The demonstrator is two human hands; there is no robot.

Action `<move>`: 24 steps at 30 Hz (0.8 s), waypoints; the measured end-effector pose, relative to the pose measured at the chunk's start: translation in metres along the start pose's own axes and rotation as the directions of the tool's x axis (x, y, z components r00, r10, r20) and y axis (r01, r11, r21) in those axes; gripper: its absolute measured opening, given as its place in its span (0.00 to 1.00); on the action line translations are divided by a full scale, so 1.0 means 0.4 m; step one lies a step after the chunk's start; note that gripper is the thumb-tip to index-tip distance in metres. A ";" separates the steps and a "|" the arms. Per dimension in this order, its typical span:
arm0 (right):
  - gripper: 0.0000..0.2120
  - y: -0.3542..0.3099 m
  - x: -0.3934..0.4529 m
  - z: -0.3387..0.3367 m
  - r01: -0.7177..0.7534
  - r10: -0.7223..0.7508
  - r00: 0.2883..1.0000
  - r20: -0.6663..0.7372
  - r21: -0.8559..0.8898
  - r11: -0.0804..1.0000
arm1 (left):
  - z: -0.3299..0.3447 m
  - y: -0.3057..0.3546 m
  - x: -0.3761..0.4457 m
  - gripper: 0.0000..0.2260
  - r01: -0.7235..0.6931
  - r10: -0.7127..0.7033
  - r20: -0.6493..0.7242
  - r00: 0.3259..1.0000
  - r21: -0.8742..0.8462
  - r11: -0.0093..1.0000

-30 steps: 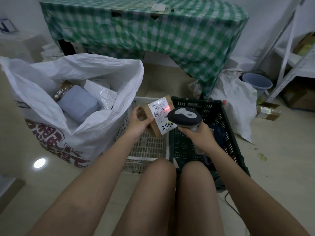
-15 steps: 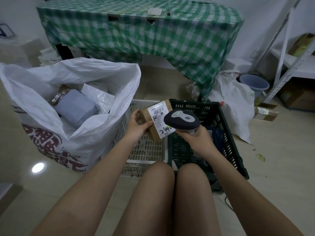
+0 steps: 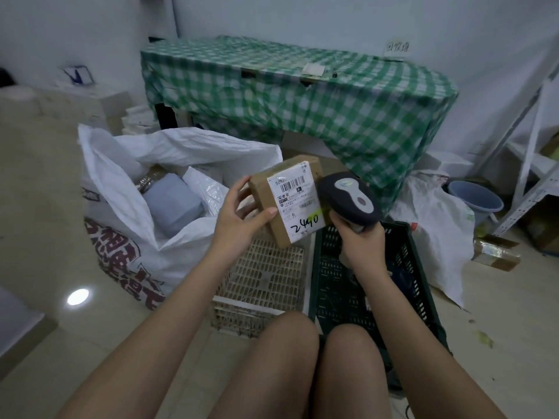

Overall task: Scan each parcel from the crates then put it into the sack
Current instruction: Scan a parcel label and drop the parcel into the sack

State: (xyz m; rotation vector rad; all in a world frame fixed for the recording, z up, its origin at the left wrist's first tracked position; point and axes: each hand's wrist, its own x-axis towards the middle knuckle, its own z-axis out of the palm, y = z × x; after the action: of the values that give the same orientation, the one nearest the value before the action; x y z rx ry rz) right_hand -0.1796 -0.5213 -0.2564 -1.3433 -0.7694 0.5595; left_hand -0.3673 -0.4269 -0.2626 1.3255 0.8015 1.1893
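Brown cardboard parcel (image 3: 286, 204), one, white shipping label facing up with barcode and handwritten "2440"; held tilted in the air above the pale crate (image 3: 266, 276), right beside the sack's open mouth. Left hand (image 3: 239, 219) grasps it, thumb on the label-side face, fingers wrapped round the far edge. Right hand (image 3: 361, 243) clenched round the handle of a dark scanner (image 3: 349, 202), whose grey-panelled head sits just beside the parcel's right edge, over the label corner.

White woven sack (image 3: 127, 207), red printing on its side, stands open on the floor left of the crates; inside, a grey-blue package (image 3: 171, 204) and a taped parcel end (image 3: 148, 182).

Pale crate, lattice floor visible, between sack and dark green crate (image 3: 411, 285); the two crates touch side by side. Contents of the green crate mostly hidden by the right forearm.

Background: table under green checked cloth (image 3: 302, 98); white bag (image 3: 435, 225); blue bucket (image 3: 475, 198); small taped box (image 3: 496, 252) on the floor; metal shelving (image 3: 535, 164) at right.
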 end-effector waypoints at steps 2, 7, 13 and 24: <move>0.19 -0.026 0.020 0.044 0.004 -0.004 0.999 0.053 0.008 1.000 | -0.042 0.052 0.008 0.30 -0.071 0.071 -0.079 0.994 0.002 0.998; 0.22 -0.059 0.080 0.174 0.020 -0.008 0.986 0.166 -0.070 0.997 | -0.185 0.129 0.073 0.32 -0.154 0.189 -0.279 0.941 0.142 0.978; 0.23 -0.048 0.143 0.263 0.013 0.007 0.983 0.181 -0.109 0.994 | -0.310 0.140 0.225 0.33 -0.144 0.435 -0.287 0.854 0.672 0.727; 0.23 0.012 0.214 0.230 -0.038 0.069 0.987 0.142 -0.211 0.977 | -0.288 -0.035 0.357 0.19 -0.061 0.161 -0.024 0.987 0.862 0.504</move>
State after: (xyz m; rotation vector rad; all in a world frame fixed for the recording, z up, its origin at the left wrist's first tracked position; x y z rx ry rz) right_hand -0.1946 -0.3971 -0.2423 -1.5315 -0.9356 0.6411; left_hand -0.4369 -0.2565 -0.2653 2.1737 1.5333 0.9533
